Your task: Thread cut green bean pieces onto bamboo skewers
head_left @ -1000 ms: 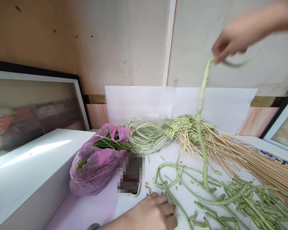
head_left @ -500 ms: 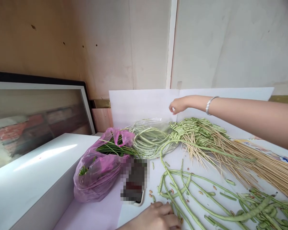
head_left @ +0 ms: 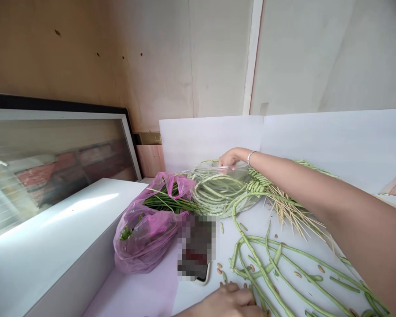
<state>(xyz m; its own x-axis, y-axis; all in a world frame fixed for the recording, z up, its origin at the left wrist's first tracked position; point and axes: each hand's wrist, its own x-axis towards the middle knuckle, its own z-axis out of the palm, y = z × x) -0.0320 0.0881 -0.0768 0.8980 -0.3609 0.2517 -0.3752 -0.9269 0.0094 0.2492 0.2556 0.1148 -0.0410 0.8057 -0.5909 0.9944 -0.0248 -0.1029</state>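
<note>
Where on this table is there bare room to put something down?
The lilac strip in front of the pink bag, left of the phone, is bare. So is the white ledge left of the bag. From the clear bag of beans rightwards it is crowded: skewers, loose long beans, scattered seeds.

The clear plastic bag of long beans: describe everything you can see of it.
The clear plastic bag is thin, crinkled and see-through. It lies on its side on the white table near the back panel, holding coiled green long beans. The right hand touches its upper edge. A pink bag sits against its left side, and skewered beans lie at its right.
</note>
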